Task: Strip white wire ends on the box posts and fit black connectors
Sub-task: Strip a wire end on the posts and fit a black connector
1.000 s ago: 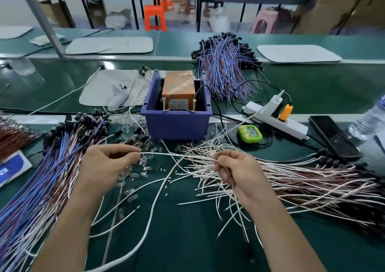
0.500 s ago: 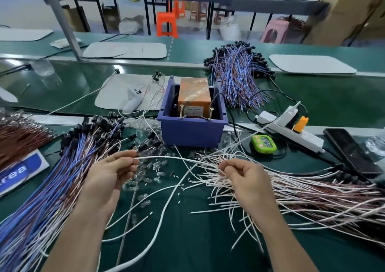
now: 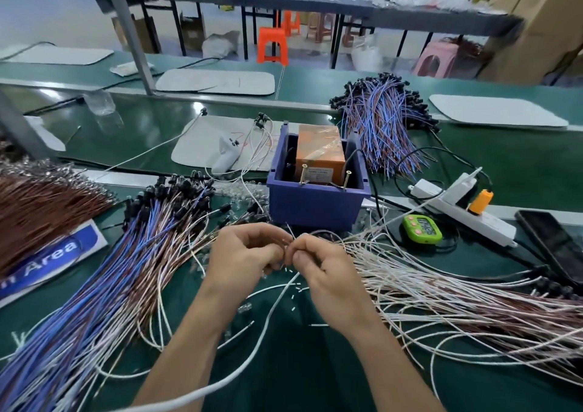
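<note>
My left hand [image 3: 249, 254] and right hand [image 3: 318, 269] meet knuckle to knuckle just in front of the box [image 3: 315, 203]. On both, the fingers are curled in and the fingertips pinch the same thin white wire [image 3: 289, 230]. Most of the held part is hidden between my fingers. A short end sticks up out of the pinch, pointing away from me toward the box; I cannot tell whether its tip is bare.

Under my hands, small white cut bits of insulation [image 3: 295, 288] lie scattered on the green worktop [image 3: 299, 364]. A thicker white cable [image 3: 268, 326] runs from them down toward me.

To my right, the loose white wires [image 3: 441, 285] fan out in a flat pile, long axes running left to right, mixed with brownish strands. To my left, a bundle of blue and brown leads [image 3: 126, 269] lies diagonally, its black connectors [image 3: 176, 187] at the far end.

The box is purple and open-topped, with an orange block [image 3: 320, 153] inside. Two brass-coloured posts [image 3: 304, 175] stand at its near wall, leaning slightly.

Right of the box are a green timer [image 3: 421, 228], a white power strip [image 3: 457, 206] and a dark phone [image 3: 555, 244].
</note>
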Demonstrator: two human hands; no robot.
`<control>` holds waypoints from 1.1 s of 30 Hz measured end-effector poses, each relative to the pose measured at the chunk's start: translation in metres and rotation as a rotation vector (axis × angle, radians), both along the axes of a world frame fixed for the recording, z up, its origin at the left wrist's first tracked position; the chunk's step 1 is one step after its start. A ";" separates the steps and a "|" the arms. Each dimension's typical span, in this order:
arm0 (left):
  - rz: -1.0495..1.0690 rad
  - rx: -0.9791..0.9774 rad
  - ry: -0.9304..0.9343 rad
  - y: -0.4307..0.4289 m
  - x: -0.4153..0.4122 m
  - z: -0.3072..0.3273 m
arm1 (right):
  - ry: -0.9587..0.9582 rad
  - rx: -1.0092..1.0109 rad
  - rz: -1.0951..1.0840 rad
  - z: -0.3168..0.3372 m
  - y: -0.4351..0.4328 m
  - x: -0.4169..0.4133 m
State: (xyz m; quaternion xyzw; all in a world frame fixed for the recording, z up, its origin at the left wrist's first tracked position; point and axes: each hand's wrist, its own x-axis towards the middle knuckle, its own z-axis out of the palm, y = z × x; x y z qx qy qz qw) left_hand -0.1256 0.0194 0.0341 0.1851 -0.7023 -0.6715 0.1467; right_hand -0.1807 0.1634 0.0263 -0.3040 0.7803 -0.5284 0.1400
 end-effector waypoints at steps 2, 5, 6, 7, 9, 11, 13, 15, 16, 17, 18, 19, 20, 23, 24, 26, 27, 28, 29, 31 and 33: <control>0.076 0.065 0.003 -0.001 -0.001 -0.006 | -0.119 -0.084 -0.019 0.000 -0.001 -0.003; 0.188 0.086 0.015 0.001 -0.003 -0.013 | -0.235 -0.134 -0.088 -0.004 -0.002 -0.008; 0.220 0.115 0.025 0.002 -0.004 -0.015 | -0.257 -0.139 -0.102 -0.006 -0.003 -0.009; 0.253 0.161 0.039 0.003 -0.004 -0.016 | -0.289 -0.160 -0.109 -0.006 -0.004 -0.010; 0.305 0.236 0.063 0.001 -0.004 -0.018 | -0.332 -0.190 -0.109 -0.007 -0.005 -0.010; 0.306 0.238 0.058 -0.003 -0.005 -0.018 | -0.249 -0.108 -0.107 -0.008 -0.006 -0.011; 0.301 0.216 0.028 -0.007 -0.006 -0.021 | -0.107 0.049 -0.098 -0.011 -0.006 -0.011; 0.310 0.227 0.020 -0.010 -0.008 -0.021 | -0.050 0.110 -0.103 -0.012 -0.006 -0.010; 0.330 0.259 0.031 -0.012 -0.008 -0.021 | -0.072 0.090 -0.119 -0.012 -0.006 -0.009; 0.357 0.311 0.051 -0.014 -0.009 -0.021 | -0.105 0.057 -0.146 -0.011 -0.006 -0.009; 0.382 0.360 0.075 -0.016 -0.009 -0.022 | -0.140 0.016 -0.179 -0.011 -0.005 -0.011; 0.387 0.376 0.088 -0.017 -0.009 -0.022 | -0.178 -0.025 -0.208 -0.010 -0.005 -0.012; 0.358 0.345 0.082 -0.018 -0.009 -0.022 | -0.215 -0.062 -0.228 -0.010 -0.004 -0.014; 0.089 0.177 0.005 -0.007 -0.011 -0.021 | -0.302 -0.167 -0.215 -0.008 -0.003 -0.017; 0.015 0.165 -0.001 0.000 -0.013 -0.020 | -0.323 -0.197 -0.200 -0.007 -0.003 -0.018; -0.023 0.206 0.021 0.010 -0.016 -0.018 | -0.361 -0.255 -0.177 -0.006 -0.004 -0.019; -0.012 0.249 0.042 0.014 -0.018 -0.016 | -0.377 -0.275 -0.172 -0.005 -0.003 -0.020; -0.003 0.291 0.063 0.015 -0.020 -0.015 | -0.392 -0.284 -0.169 -0.004 -0.003 -0.021; -0.007 0.324 0.087 0.017 -0.021 -0.015 | -0.405 -0.286 -0.165 -0.003 -0.002 -0.023; -0.010 0.348 0.122 0.020 -0.024 -0.015 | -0.418 -0.282 -0.155 -0.003 0.000 -0.025; 0.053 0.358 0.115 0.022 -0.028 -0.013 | -0.376 -0.256 -0.159 -0.002 0.001 -0.026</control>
